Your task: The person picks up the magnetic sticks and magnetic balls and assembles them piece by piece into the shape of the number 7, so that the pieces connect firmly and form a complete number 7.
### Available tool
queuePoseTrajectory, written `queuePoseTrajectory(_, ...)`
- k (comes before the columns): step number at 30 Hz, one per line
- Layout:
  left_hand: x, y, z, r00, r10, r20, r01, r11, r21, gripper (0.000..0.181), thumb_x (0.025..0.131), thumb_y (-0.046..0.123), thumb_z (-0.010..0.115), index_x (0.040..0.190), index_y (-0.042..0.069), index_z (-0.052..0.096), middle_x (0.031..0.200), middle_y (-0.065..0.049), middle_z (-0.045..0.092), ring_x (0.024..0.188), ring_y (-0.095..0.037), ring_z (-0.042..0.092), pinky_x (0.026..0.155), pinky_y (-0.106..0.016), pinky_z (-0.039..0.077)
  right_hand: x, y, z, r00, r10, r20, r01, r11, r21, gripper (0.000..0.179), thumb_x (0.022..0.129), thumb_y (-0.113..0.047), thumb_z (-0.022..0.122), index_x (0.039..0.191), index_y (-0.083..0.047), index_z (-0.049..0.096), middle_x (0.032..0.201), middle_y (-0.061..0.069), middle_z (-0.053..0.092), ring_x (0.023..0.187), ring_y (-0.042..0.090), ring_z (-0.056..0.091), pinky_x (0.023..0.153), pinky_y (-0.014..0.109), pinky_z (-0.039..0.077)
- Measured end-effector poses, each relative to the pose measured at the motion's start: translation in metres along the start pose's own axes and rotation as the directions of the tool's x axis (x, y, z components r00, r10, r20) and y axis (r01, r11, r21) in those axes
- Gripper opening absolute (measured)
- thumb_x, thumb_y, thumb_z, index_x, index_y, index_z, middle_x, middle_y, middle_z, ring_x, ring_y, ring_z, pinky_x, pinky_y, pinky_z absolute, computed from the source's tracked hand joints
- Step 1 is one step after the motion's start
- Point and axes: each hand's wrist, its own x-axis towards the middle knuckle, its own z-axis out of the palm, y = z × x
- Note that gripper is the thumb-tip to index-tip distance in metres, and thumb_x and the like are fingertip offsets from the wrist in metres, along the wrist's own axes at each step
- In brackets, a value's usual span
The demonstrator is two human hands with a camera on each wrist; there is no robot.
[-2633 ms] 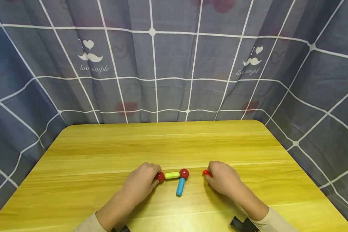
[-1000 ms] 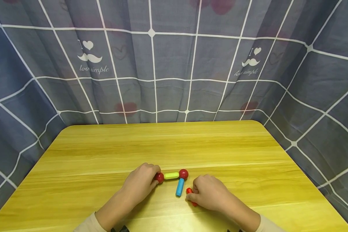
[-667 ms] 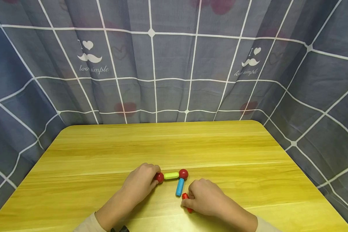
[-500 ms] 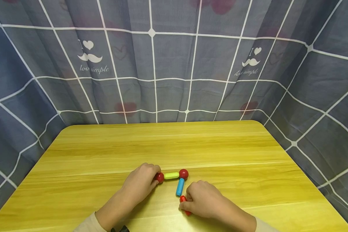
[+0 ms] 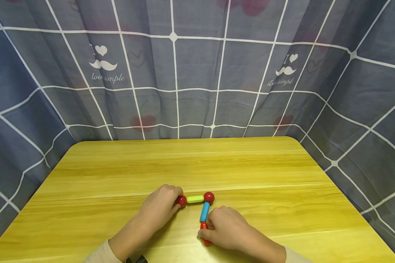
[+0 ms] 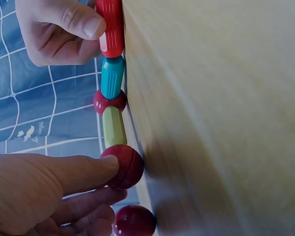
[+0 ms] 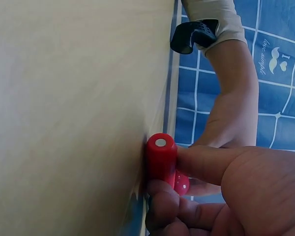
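My left hand (image 5: 160, 206) pinches a dark red ball (image 6: 129, 167) between thumb and fingers. A yellow-green magnetic rod (image 5: 195, 199) joins it to a second red ball (image 5: 209, 197). From that ball a blue magnetic rod (image 5: 204, 212) points toward me. My right hand (image 5: 228, 227) pinches a red magnetic rod (image 5: 204, 228) by its sides; its far end meets the blue rod's free end. A silver disc (image 7: 160, 142) shows on the red rod's near end. Another red ball (image 6: 134, 221) lies beside my left fingers in the left wrist view, hidden from the head view.
The pieces lie on a wood-grain table (image 5: 184, 164). Behind it and at both sides hangs a grey-blue curtain (image 5: 197, 73) with white grid lines. A black strap piece (image 7: 191, 37) sits on the left wrist.
My right hand has carried the red rod left and toward me, turning it in line with the blue rod, so their ends now meet. My left hand has stayed on its ball.
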Motion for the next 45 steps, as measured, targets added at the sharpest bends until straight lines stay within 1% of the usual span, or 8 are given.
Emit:
queuePoseTrajectory(13,0.000,0.000,0.000,1.000,-0.005,0.006,0.005,1.000,-0.001,0.018,0.077,0.011,0.083,0.086,0.011,0.067,0.077,0.004,0.061,0.075,-0.012,0.054,0.060,-0.027,0.049,-0.001,0.000,0.004,1.000,0.010,-0.007,-0.009,0.996,0.087,0.041,0.087,-0.044,0.069,0.055,-0.025,0.051,0.042,-0.019,0.037,0.037,-0.003,0.030,0.037,0.019,0.022)
queuePoseTrajectory(17,0.000,0.000,0.000,1.000,0.002,0.003,-0.002,1.000,-0.002,0.018,0.077,0.011,0.083,0.086,0.011,0.067,0.078,0.004,0.062,0.074,-0.011,0.054,0.060,-0.026,0.048,0.000,0.002,-0.001,0.996,-0.072,-0.061,0.075,0.995,0.064,0.027,0.087,-0.030,0.071,0.065,-0.025,0.055,0.052,-0.018,0.045,0.045,-0.001,0.039,0.042,0.020,0.033)
queuePoseTrajectory(20,0.000,0.000,0.000,1.000,0.006,-0.001,-0.006,1.000,0.000,0.018,0.078,0.011,0.083,0.086,0.011,0.067,0.077,0.004,0.061,0.074,-0.011,0.054,0.059,-0.025,0.047,0.003,0.007,-0.005,0.967,-0.236,-0.097,0.237,0.971,0.002,0.015,0.083,-0.015,0.072,0.078,-0.024,0.061,0.070,-0.017,0.052,0.059,-0.001,0.046,0.054,0.017,0.041)
queuePoseTrajectory(23,0.000,0.000,0.000,1.000,0.006,-0.006,-0.006,1.000,0.002,0.018,0.077,0.010,0.083,0.086,0.011,0.067,0.077,0.004,0.061,0.073,-0.011,0.054,0.059,-0.025,0.047,0.005,0.011,-0.006,0.912,-0.402,-0.082,0.397,0.915,-0.078,0.021,0.082,-0.005,0.070,0.093,-0.023,0.066,0.093,-0.015,0.055,0.075,-0.001,0.052,0.068,0.014,0.044)
queuePoseTrajectory(25,0.000,-0.001,0.000,1.000,0.007,-0.012,-0.007,1.000,0.006,0.018,0.077,0.009,0.083,0.085,0.010,0.067,0.077,0.004,0.061,0.073,-0.012,0.053,0.058,-0.025,0.046,0.006,0.013,-0.005,0.879,-0.474,-0.058,0.465,0.877,-0.122,0.023,0.084,-0.004,0.068,0.098,-0.023,0.068,0.103,-0.013,0.054,0.082,-0.001,0.055,0.075,0.013,0.045)
queuePoseTrajectory(27,0.000,0.000,0.000,1.000,0.011,-0.019,-0.011,1.000,0.009,0.018,0.077,0.009,0.083,0.085,0.010,0.066,0.077,0.004,0.061,0.072,-0.011,0.053,0.057,-0.025,0.046,0.007,0.015,-0.003,0.862,-0.507,-0.030,0.498,0.855,-0.143,0.022,0.088,-0.006,0.068,0.101,-0.023,0.068,0.108,-0.013,0.054,0.085,0.000,0.056,0.078,0.012,0.044)
queuePoseTrajectory(36,0.001,-0.001,0.000,0.999,0.008,-0.042,-0.007,1.000,0.026,0.017,0.078,0.007,0.082,0.087,0.011,0.067,0.079,0.004,0.062,0.074,-0.012,0.054,0.058,-0.025,0.047,0.015,0.019,0.000,0.846,-0.532,0.017,0.526,0.831,-0.183,0.013,0.092,-0.016,0.069,0.102,-0.025,0.069,0.105,-0.016,0.056,0.089,-0.003,0.056,0.080,0.013,0.045)
queuePoseTrajectory(45,0.004,-0.012,-0.012,0.994,-0.034,-0.103,0.037,0.999,0.020,0.024,0.078,0.008,0.080,0.100,0.008,0.070,0.093,-0.001,0.066,0.087,-0.020,0.062,0.069,-0.033,0.053,0.021,0.019,-0.003,0.844,-0.535,0.043,0.533,0.825,-0.186,0.012,0.093,-0.017,0.068,0.101,-0.025,0.069,0.104,-0.016,0.056,0.088,-0.003,0.056,0.079,0.014,0.045)
